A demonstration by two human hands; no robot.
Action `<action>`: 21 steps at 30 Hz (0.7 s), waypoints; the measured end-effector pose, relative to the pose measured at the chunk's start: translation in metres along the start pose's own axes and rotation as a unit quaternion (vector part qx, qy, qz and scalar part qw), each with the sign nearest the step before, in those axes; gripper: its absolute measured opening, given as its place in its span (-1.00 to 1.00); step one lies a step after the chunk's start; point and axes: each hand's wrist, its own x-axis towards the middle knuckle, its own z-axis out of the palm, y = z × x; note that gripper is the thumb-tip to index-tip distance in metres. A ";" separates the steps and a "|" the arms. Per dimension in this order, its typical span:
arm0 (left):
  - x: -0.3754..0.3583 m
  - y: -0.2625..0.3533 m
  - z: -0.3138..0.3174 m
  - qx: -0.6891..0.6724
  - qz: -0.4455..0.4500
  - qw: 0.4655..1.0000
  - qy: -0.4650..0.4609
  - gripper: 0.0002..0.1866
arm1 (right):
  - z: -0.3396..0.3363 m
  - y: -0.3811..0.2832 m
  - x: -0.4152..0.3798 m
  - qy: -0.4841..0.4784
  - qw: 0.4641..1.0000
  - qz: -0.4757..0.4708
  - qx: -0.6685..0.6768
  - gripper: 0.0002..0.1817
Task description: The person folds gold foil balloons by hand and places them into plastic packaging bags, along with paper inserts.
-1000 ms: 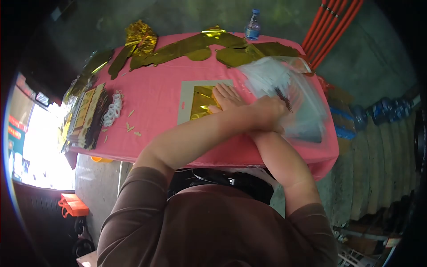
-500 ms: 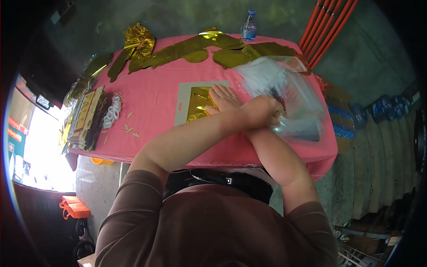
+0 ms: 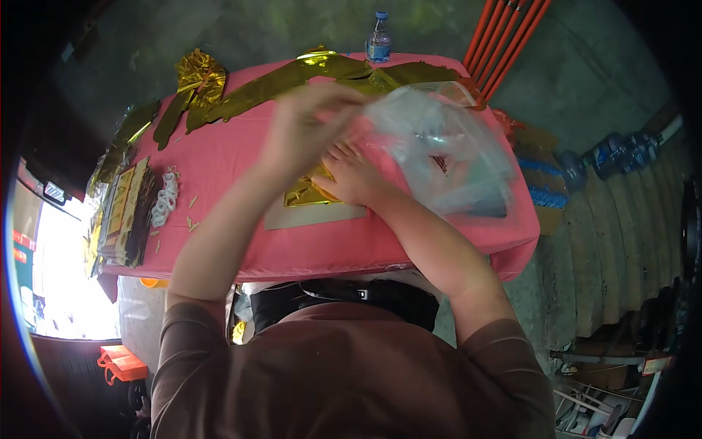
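Observation:
My right hand [image 3: 352,174] lies flat with fingers spread on a shiny gold foil piece [image 3: 303,196]. Under the foil is a greyish-beige card [image 3: 314,217], its near edge showing on the pink tablecloth [image 3: 227,245]. My left hand [image 3: 311,121] is raised above the card's far side, smeared by motion. Its fingertips point right, close to the edge of a heap of clear plastic bags [image 3: 420,121]; I cannot tell whether they grip one. Red print [image 3: 439,165] shows on the bags.
Flat gold foil balloons [image 3: 285,82] line the far edge, with a crumpled gold one [image 3: 200,79] at left. A water bottle [image 3: 379,40] stands behind them. Stacked packs [image 3: 126,212], white loops [image 3: 165,199] and small pale pieces [image 3: 192,223] lie at left.
My left hand has swung from the bags at right up and left across my right hand, and my arms no longer cross. My right hand stays on the foil. The view has shifted slightly.

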 end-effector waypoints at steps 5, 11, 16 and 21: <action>-0.040 -0.008 -0.102 0.186 0.052 0.977 0.092 -0.84 | 0.001 0.002 -0.001 -0.001 0.999 0.000 0.051 -0.30; -0.141 -0.054 -0.168 0.197 -0.198 0.958 -0.065 -0.86 | -0.004 0.001 0.000 -0.014 0.999 -0.003 0.036 -0.30; -0.169 -0.043 -0.194 0.076 -0.343 0.918 -0.185 -0.89 | -0.002 0.003 0.001 -0.027 0.999 -0.009 0.023 -0.30; -0.162 -0.022 -0.195 0.117 -0.346 0.916 -0.165 -0.65 | -0.010 0.000 0.003 -0.060 0.998 0.017 0.014 -0.32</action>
